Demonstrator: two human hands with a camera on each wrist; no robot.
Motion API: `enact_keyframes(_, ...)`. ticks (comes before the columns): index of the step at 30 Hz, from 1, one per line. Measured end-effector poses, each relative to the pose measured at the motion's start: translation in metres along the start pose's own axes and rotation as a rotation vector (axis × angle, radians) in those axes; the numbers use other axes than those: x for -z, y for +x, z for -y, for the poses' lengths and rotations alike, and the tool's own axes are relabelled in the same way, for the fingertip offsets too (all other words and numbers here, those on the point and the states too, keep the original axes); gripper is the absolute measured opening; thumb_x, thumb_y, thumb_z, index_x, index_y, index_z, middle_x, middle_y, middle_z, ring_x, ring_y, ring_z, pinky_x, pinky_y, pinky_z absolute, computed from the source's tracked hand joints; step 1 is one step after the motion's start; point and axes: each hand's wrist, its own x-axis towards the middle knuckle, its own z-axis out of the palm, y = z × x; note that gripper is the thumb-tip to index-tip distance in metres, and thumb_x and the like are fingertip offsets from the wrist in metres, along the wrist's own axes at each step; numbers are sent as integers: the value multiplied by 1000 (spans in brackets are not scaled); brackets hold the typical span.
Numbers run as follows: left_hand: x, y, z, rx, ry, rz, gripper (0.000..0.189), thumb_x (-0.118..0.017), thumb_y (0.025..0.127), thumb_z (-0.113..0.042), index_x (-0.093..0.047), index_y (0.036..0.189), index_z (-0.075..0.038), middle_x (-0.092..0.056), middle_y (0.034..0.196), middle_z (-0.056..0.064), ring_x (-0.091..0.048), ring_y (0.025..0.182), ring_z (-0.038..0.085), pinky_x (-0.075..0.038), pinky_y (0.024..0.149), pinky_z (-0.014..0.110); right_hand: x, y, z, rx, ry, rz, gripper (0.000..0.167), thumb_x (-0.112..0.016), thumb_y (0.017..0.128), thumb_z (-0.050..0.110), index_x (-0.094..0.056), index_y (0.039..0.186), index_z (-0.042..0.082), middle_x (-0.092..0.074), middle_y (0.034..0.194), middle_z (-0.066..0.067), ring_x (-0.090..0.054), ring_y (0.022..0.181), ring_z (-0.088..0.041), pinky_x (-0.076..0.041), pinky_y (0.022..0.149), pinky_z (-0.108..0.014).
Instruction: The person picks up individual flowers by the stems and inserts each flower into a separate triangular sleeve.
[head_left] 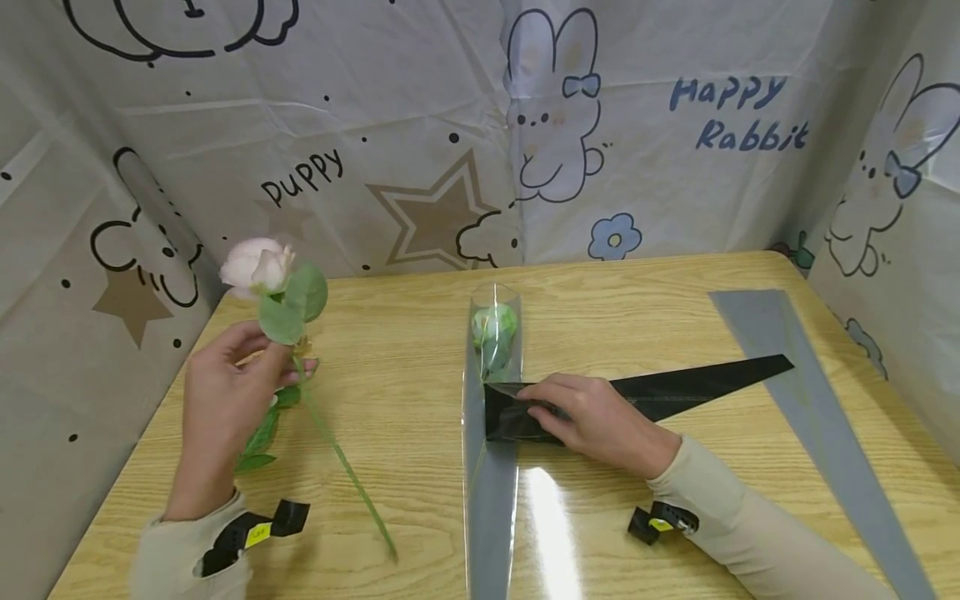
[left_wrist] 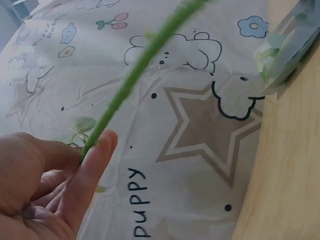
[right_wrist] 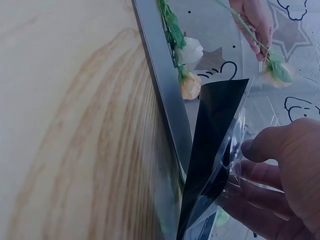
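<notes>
My left hand (head_left: 221, 408) pinches the green stem (left_wrist: 131, 82) of a pale pink rose (head_left: 257, 265) between thumb and fingers. The bloom points up and away, and the bare stem slants down to the right. At the middle of the table, my right hand (head_left: 600, 421) grips a black tapered flower sleeve (head_left: 705, 386) near its wide end. In the right wrist view the clear film front (right_wrist: 235, 135) stands apart from the black back at the mouth. Under that sleeve lies a grey one (head_left: 491, 517) with a white-green rose (head_left: 493, 323) inside.
A flat grey sleeve (head_left: 832, 442) lies at the right of the table, under the black sleeve's tip. Green leaves (head_left: 262, 437) lie beneath my left hand. The right wrist view shows a white rose (right_wrist: 191, 50) and a peach rose (right_wrist: 190, 85) there. Printed cloth (head_left: 420, 100) surrounds the table.
</notes>
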Motion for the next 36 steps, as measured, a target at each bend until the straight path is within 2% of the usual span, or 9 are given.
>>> enact_keyframes(3, -4, 3, 4, 13, -127, 64, 28, -70, 99, -32, -66, 119, -13, -76, 92, -19, -77, 74, 2, -63, 69, 19, 0, 0, -1, 3, -3, -3, 22, -72, 97, 12, -75, 118, 14, -79, 108, 0, -76, 92, -6, -63, 74, -20)
enact_keyframes(7, -6, 5, 10, 17, -265, 124, 23, -71, 99, -21, -66, 118, -10, -79, 93, -13, -79, 76, 5, -63, 70, 20, 0, 0, -2, 18, -6, -13, 22, -74, 95, 11, -75, 117, 14, -79, 107, 0, -75, 90, -6, -63, 73, -19)
enact_keyframes(13, -9, 7, 14, 18, -364, 104, 25, -69, 100, -18, -67, 121, -5, -80, 99, -8, -80, 82, 8, -64, 74, 24, 0, 0, -2, 20, -8, -8, 22, -74, 95, 10, -75, 117, 14, -78, 107, 1, -75, 90, -5, -62, 72, -18)
enact_keyframes(17, -14, 7, 17, -13, -485, 131, 27, -70, 99, -18, -68, 121, -4, -80, 101, -3, -80, 85, 11, -64, 76, 27, 0, 0, -2, 12, -8, 4, 21, -72, 96, 11, -75, 117, 14, -78, 108, 1, -75, 91, -6, -63, 73, -19)
enact_keyframes(20, -17, 8, 17, 0, -543, 142, 26, -70, 99, -17, -67, 121, -5, -80, 100, -3, -80, 87, 11, -63, 78, 26, 1, 0, -2, 14, -7, 1, 21, -73, 96, 11, -75, 117, 14, -78, 108, 0, -75, 91, -6, -63, 73, -19)
enact_keyframes(24, -18, 9, 16, 49, -598, 88, 23, -70, 98, -10, -66, 120, -3, -81, 97, -1, -80, 86, 13, -62, 79, 25, 0, 0, -2, 19, -4, -9, 22, -74, 96, 11, -75, 117, 13, -78, 108, -1, -75, 90, -7, -62, 72, -19)
enact_keyframes(29, -12, 12, 13, 93, -674, -34, 24, -73, 95, -6, -69, 117, 0, -82, 94, 6, -81, 84, 17, -64, 74, 26, -1, 0, -3, 10, -6, -7, 21, -73, 96, 10, -76, 117, 13, -79, 108, -1, -76, 90, -7, -62, 73, -19)
enact_keyframes(31, -10, 13, 12, 90, -716, -83, 26, -75, 93, -6, -69, 117, 2, -81, 94, 9, -81, 83, 18, -64, 72, 26, -1, 0, -4, 9, -7, -7, 21, -73, 96, 10, -76, 117, 13, -79, 108, 0, -76, 90, -6, -62, 73, -19)
enact_keyframes(36, -14, 15, 12, 13, -843, -146, 29, -75, 93, -5, -65, 116, 9, -80, 90, 15, -81, 77, 23, -64, 69, 29, -1, 0, -4, 19, -3, -16, 22, -74, 95, 9, -76, 116, 12, -79, 107, -1, -76, 90, -7, -62, 71, -19)
